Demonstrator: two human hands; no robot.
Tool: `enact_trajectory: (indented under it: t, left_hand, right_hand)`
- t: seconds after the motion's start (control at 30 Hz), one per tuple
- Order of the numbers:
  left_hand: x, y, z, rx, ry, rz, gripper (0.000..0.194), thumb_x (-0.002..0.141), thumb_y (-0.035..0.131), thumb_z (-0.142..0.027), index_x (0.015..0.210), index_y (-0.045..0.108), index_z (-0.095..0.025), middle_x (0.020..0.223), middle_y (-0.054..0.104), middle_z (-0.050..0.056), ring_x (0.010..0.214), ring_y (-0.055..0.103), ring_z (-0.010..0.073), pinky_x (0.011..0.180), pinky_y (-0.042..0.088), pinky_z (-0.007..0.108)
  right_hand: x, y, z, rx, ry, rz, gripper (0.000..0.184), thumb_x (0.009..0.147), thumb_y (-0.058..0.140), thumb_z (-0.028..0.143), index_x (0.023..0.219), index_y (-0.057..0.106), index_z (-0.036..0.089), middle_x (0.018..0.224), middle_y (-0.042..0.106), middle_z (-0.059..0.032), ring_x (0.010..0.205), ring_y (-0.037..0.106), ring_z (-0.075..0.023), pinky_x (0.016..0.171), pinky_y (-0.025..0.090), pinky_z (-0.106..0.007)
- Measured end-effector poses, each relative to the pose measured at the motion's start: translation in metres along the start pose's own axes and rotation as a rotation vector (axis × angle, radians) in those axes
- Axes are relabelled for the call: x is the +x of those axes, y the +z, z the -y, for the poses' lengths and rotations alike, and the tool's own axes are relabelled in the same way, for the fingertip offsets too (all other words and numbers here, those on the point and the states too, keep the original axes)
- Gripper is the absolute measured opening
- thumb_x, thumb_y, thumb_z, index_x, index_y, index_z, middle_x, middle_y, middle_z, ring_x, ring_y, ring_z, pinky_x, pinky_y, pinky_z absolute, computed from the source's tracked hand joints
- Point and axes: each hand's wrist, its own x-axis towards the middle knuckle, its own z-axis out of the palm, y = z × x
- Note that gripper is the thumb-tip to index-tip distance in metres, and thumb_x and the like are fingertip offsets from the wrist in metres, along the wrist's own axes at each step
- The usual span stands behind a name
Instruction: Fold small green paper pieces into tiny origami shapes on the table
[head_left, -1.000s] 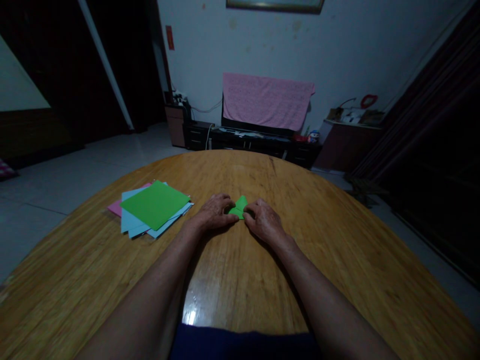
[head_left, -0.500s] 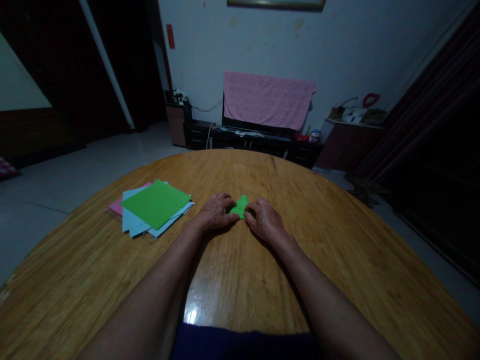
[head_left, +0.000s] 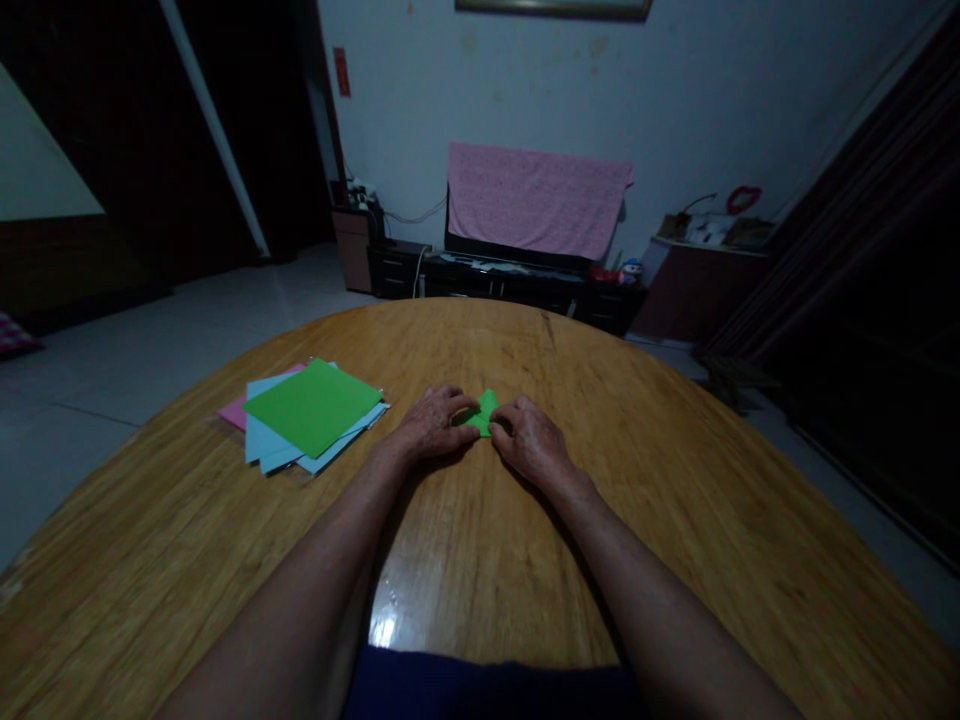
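Between my hands, a small folded piece of green paper point(head_left: 486, 408) lies on the wooden table point(head_left: 495, 560). My left hand point(head_left: 437, 420) rests at its left side, fingers curved and thumb on the lower left edge. From the right, my right hand point(head_left: 529, 437) pinches the paper's right edge between thumb and forefinger. Fingers of both hands cover parts of the paper, so its full shape is hidden. Left of my left forearm is a loose fanned stack of paper sheets, with a green sheet point(head_left: 313, 408) on top and blue sheets point(head_left: 262, 440) beneath.
A pink sheet point(head_left: 234, 412) pokes out of the stack's left side. Past the table's rounded far edge stands a low black cabinet point(head_left: 405, 272), with a screen covered by a pink cloth point(head_left: 536, 200). A side cabinet point(head_left: 694, 290) stands at the right.
The top of the folded green paper looks slightly different, its tip less pointed. Both hands stay in nearly the same place, and the stack of sheets has not moved.
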Motion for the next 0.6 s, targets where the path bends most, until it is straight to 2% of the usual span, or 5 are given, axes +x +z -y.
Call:
enact_trajectory:
  t: [0.2, 0.6]
  left_hand:
    - [0.0006, 0.0005, -0.0007, 0.0, -0.003, -0.015, 0.046, 0.083, 0.056, -0.046, 0.122, 0.06, -0.022, 0.131, 0.055, 0.009, 0.121, 0.051, 0.0259, 0.104, 0.038, 0.037]
    - [0.0013, 0.004, 0.0011, -0.004, -0.003, -0.023, 0.044, 0.084, 0.054, -0.043, 0.123, 0.058, -0.023, 0.13, 0.055, 0.008, 0.12, 0.05, 0.0252, 0.103, 0.039, 0.036]
  right_hand:
    - [-0.0007, -0.0006, 0.0015, -0.011, 0.007, 0.004, 0.018, 0.088, 0.055, 0.028, 0.096, 0.07, 0.022, 0.099, 0.063, -0.0064, 0.089, 0.059, -0.0181, 0.07, 0.041, -0.026]
    - [-0.0007, -0.0014, 0.0023, -0.018, -0.004, 0.007, 0.02, 0.09, 0.053, 0.028, 0.097, 0.07, 0.021, 0.098, 0.062, -0.0072, 0.09, 0.059, -0.0184, 0.072, 0.041, -0.027]
